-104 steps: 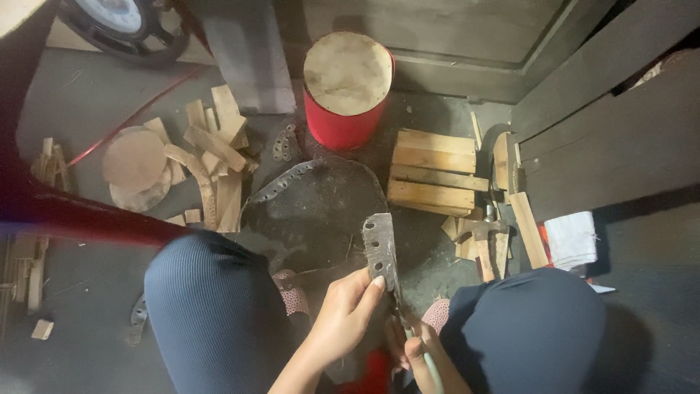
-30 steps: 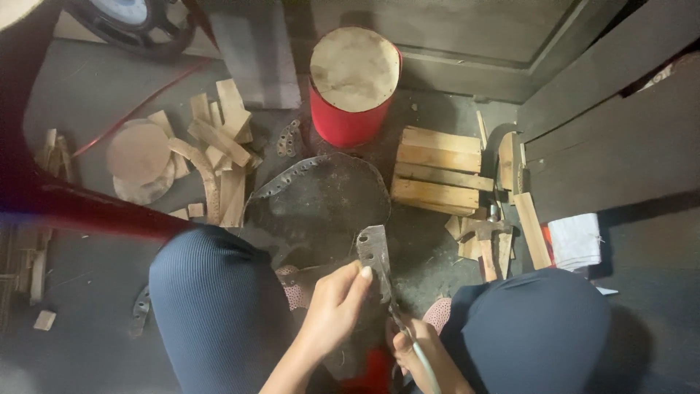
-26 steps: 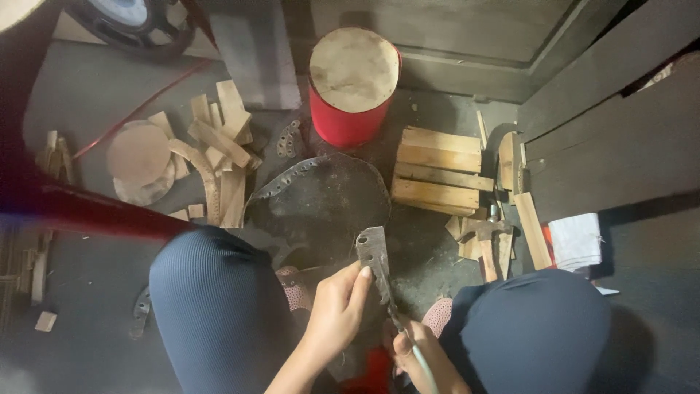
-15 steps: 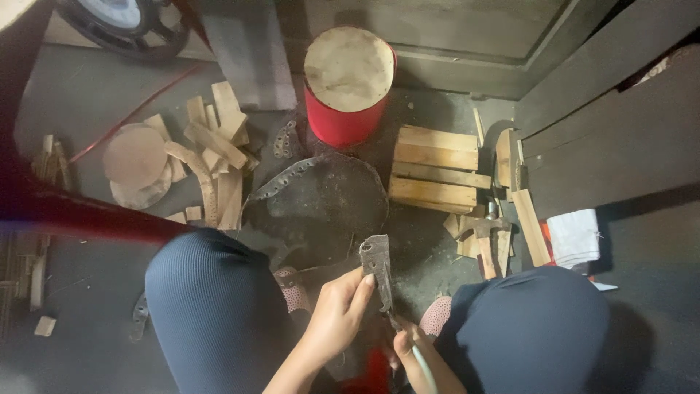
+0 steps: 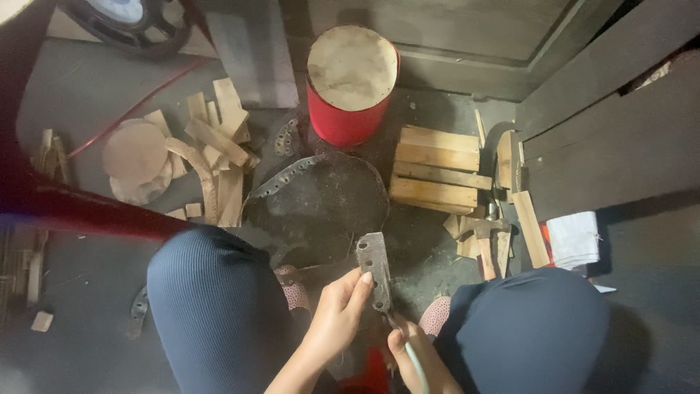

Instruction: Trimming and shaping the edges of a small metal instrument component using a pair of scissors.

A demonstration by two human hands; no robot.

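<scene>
The left hand point(image 5: 337, 310) was wrapped around a short, flat metal strip point(image 5: 374, 268), its fingers point(image 5: 362, 286) clamped along the strip's lower half, the thumb pressed against the near edge. The strip stood roughly upright between the person's two knees, low in the middle of the view, with a pair of small holes showing near its top end. Just below it, the right hand point(image 5: 413, 352) was closed on a thin tool with a pale handle point(image 5: 415, 362); the tool's tip met the bottom of the strip (its exact kind was too small to tell).

On the floor ahead lay a dark round metal disc point(image 5: 321, 197) with a perforated band curving along its left rim. Beyond the disc stood a red drum point(image 5: 351, 82) with a pale skin top. To the right of the disc sat a stack of wooden slats point(image 5: 437, 168), and to the left a scatter of wood offcuts point(image 5: 211, 146) beside a round wooden disc point(image 5: 135, 153). A hammer point(image 5: 483, 237) lay near the right knee, beside a folded white cloth point(image 5: 574, 238).
</scene>
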